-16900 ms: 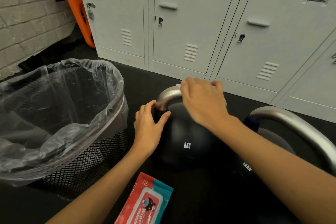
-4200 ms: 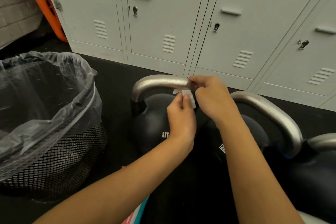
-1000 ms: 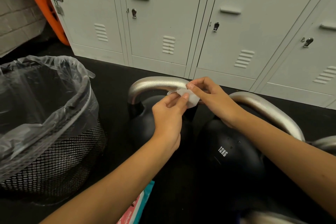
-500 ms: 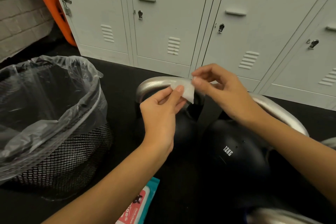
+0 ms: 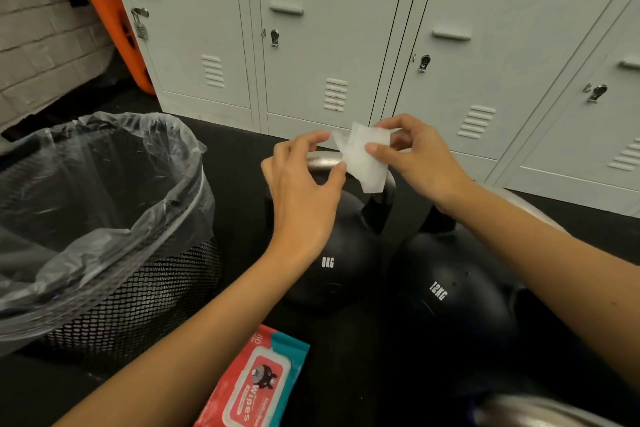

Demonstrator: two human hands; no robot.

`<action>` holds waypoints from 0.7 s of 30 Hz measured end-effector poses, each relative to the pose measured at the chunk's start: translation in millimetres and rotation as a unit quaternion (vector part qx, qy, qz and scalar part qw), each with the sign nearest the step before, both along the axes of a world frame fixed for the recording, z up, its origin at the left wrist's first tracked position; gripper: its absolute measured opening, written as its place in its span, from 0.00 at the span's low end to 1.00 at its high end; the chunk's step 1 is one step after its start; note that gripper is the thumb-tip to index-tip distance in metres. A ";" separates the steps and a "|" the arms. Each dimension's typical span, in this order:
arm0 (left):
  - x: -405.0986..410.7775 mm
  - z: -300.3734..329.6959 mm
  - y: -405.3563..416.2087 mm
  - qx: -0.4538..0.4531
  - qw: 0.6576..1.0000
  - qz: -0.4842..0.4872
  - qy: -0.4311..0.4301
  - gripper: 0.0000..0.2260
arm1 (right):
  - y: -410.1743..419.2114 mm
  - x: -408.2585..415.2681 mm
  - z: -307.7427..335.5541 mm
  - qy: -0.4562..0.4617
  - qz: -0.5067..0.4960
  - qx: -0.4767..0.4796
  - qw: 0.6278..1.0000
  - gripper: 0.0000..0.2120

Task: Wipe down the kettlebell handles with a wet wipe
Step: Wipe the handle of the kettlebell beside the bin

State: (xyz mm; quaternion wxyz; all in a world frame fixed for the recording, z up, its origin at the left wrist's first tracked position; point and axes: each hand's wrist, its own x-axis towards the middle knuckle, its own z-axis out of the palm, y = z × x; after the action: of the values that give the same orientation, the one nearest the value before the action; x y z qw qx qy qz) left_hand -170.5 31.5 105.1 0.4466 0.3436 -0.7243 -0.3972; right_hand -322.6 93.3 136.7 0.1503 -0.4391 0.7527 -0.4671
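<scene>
A white wet wipe point(image 5: 365, 158) hangs in the air above the black 8KG kettlebell point(image 5: 341, 253). My left hand point(image 5: 301, 194) pinches its left edge and my right hand point(image 5: 415, 156) pinches its right side. Most of the 8KG bell's silver handle point(image 5: 320, 161) is hidden behind my hands and the wipe. The black 12KG kettlebell point(image 5: 457, 291) stands just right of it, its handle mostly behind my right forearm.
A mesh bin with a clear plastic liner point(image 5: 97, 218) stands at the left. A red and teal pack of wipes point(image 5: 256, 381) lies on the black floor near me. Grey lockers point(image 5: 311, 28) line the back. Another silver handle point(image 5: 536, 411) shows at the bottom right.
Both hands have lifted the wipe off the 8KG handle and spread it open a little in the air. The view has tilted down, showing the wipes pack.
</scene>
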 end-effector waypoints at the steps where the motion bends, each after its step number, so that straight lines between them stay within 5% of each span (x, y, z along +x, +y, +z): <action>1: 0.9 -4.2 -2.3 -0.016 1.000 0.012 -0.013 0.17 | -0.9 -0.8 -3.2 0.040 -0.012 0.007 0.999 0.15; 7: 11.0 -23.1 -10.7 0.000 0.997 0.065 -0.032 0.20 | 0.1 9.8 -13.1 0.171 0.013 0.003 0.985 0.07; 11: 19.2 -29.8 -13.0 0.010 0.992 0.111 -0.052 0.26 | -12.4 34.1 -17.2 0.245 0.060 0.038 0.967 0.14; 17: 34.0 -55.7 -17.8 0.080 0.983 0.135 -0.099 0.33 | -47.3 72.1 -23.6 0.512 0.083 0.101 0.849 0.19; 21: 36.3 -64.0 -20.4 0.095 0.980 0.132 -0.112 0.33 | -54.4 76.6 -35.6 0.595 0.117 0.103 0.788 0.20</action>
State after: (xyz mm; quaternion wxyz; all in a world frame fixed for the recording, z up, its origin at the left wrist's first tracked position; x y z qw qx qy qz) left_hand -134.1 11.1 41.1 0.3764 0.5195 -0.6770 -0.3608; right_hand -246.0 38.8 101.1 -0.2297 -0.6969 0.6793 -0.0116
